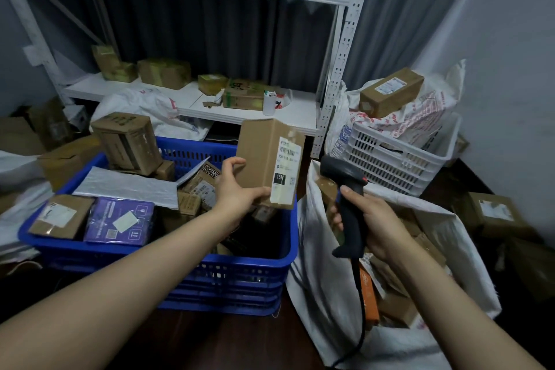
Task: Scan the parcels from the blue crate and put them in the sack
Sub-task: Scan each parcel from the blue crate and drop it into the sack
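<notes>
over the blue crate [240, 282], left hand [237, 192] hides part of the parcel [264, 156].

I see a tall brown cardboard parcel [267, 164] upright over the right end of the blue slatted plastic crate [210, 261], its white label facing the dark handheld scanner [348, 204]. Smaller boxes [61, 215] fill the crate. The white woven sack [324, 279] gapes just beside it, holding parcels.

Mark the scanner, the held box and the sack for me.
scanner [350, 221]: head view, on its dark handle.
held box [258, 156]: head view, on its plain brown face.
sack [324, 267]: head view, on its white near wall.
</notes>
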